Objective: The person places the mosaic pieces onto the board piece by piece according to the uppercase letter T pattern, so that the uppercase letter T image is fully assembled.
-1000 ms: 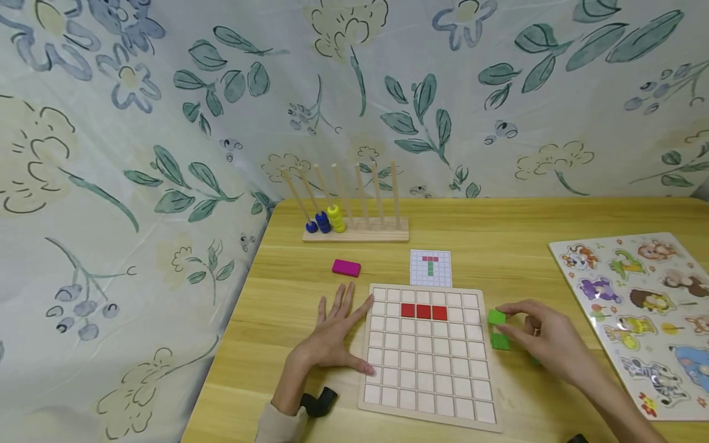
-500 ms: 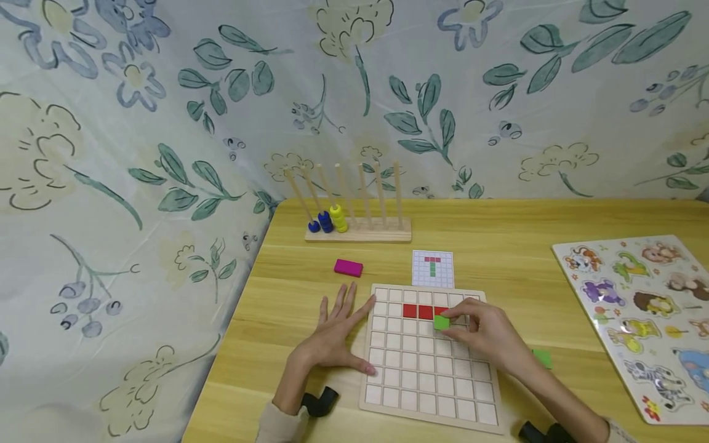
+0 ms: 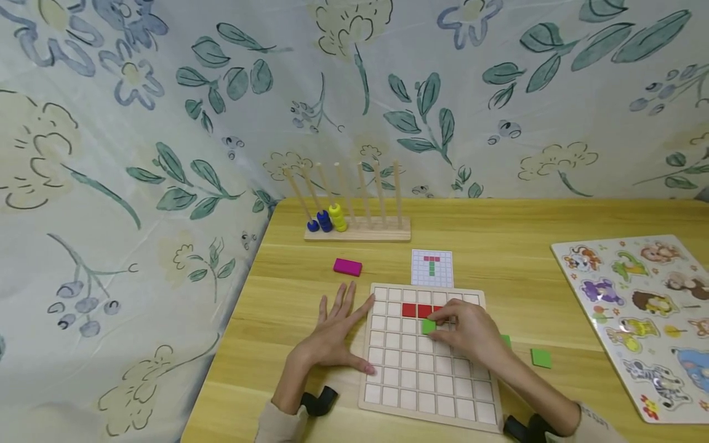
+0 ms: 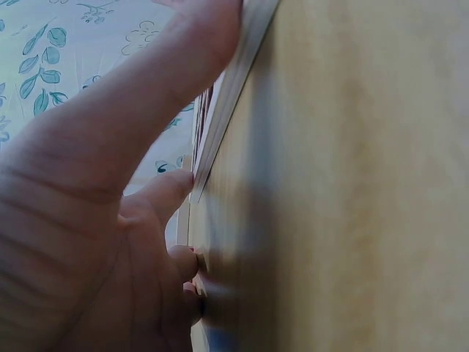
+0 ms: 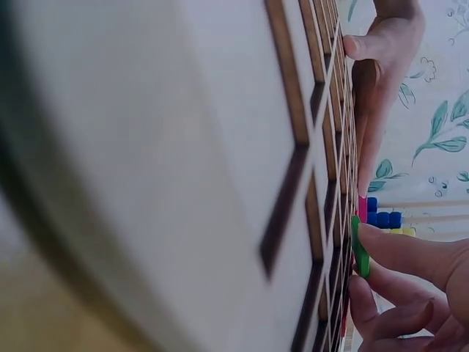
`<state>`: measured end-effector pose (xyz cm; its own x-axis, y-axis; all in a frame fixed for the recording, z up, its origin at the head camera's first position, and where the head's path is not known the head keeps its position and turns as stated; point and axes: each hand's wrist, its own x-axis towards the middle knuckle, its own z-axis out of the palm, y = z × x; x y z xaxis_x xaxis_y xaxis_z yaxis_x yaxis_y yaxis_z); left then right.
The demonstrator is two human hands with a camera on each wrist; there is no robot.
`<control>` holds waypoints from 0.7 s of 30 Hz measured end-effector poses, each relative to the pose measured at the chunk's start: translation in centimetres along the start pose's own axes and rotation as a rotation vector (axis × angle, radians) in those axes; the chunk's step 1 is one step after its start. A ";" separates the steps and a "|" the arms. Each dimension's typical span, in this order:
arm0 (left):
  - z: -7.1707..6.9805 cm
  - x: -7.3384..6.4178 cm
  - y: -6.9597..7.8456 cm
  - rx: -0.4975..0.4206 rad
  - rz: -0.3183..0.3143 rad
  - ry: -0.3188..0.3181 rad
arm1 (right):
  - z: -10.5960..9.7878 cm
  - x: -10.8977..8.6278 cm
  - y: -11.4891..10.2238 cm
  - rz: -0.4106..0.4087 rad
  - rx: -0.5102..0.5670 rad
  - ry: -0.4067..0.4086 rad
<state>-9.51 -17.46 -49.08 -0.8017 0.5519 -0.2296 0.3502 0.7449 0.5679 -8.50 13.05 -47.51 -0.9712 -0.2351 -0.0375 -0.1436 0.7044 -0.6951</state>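
My right hand [image 3: 471, 329] pinches a green square tile [image 3: 428, 327] between thumb and fingers over the wooden grid board [image 3: 410, 378], just below the middle of a row of red tiles [image 3: 408, 310]. In the right wrist view the green tile [image 5: 360, 247] is tilted on edge at the grid; I cannot tell whether it is seated in a cell. My left hand [image 3: 332, 344] lies with fingers spread, thumb and index fingertip touching the board's left edge. A grid card [image 3: 432, 280] showing a red and green T lies behind the board.
Right of the board lie a green tile [image 3: 541, 358] and another green tile [image 3: 506, 340], partly hidden by the right hand. A magenta block [image 3: 348, 267], a peg abacus [image 3: 382, 231] with beads and an animal puzzle board [image 3: 604, 323] stand around.
From the board's right side, my right hand has picked up a green tile and carried it left over the grid to below the red row. The left hand stays in place.
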 end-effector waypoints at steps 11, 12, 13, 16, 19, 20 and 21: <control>0.0 -0.1 0.0 0.002 -0.004 -0.005 | 0.1 0.3 -0.4 0.029 -0.010 -0.021; 0.0 -0.1 0.0 0.004 -0.006 -0.006 | 0.1 0.3 -0.4 0.034 -0.004 -0.022; 0.0 0.0 -0.1 0.006 -0.008 -0.008 | 0.0 0.3 -0.3 0.038 0.002 -0.022; 0.0 0.0 0.0 0.008 -0.005 -0.004 | 0.0 0.3 -0.2 0.035 0.016 -0.023; 0.0 0.0 0.0 0.007 -0.001 0.000 | 0.0 0.3 -0.1 0.028 0.027 -0.019; 0.0 0.0 -0.1 0.007 0.000 0.001 | 0.0 0.3 0.0 0.027 0.031 -0.020; 0.0 0.0 -0.1 0.008 -0.001 -0.001 | 0.0 0.4 0.0 0.027 0.035 -0.021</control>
<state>-9.54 -17.51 -49.12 -0.8014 0.5519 -0.2307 0.3536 0.7482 0.5614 -8.87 12.95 -47.50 -0.9704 -0.2306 -0.0713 -0.1104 0.6868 -0.7184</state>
